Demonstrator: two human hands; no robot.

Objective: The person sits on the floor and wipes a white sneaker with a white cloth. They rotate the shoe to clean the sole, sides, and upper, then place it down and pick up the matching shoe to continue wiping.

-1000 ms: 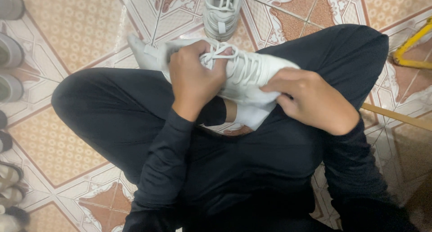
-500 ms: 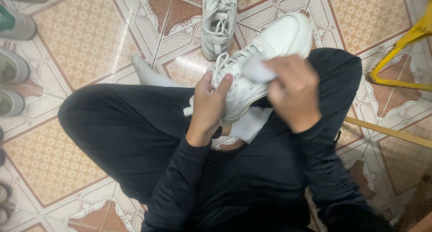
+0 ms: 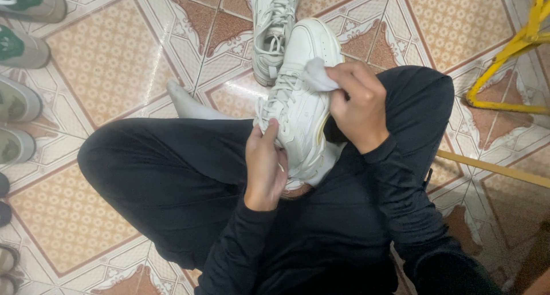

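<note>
Two hands are on one white shoe (image 3: 301, 109) held over the lap of a person seated cross-legged on the tiled floor (image 3: 103, 60); left hand (image 3: 264, 169) grips the heel end from the side, fingers curled shut around the collar, thumb up along the laces; right hand (image 3: 358, 103) is closed on a small white cloth (image 3: 317, 75), pressing it against the upper near the tongue. Compared with a second ago, the shoe has swung from lying crosswise on the lap to pointing toe-away, sole side turned toward the right knee; the cloth hand has moved from the heel area up to the lace area; judged from this, wiping has passed to a fresh part of the upper, with the toe cap not yet covered. A second white shoe (image 3: 274, 28) stands on the floor just beyond, touching or nearly touching the held one. A row of other shoes (image 3: 20, 48) lines the left edge; a yellow frame (image 3: 510, 54) stands at right.
</note>
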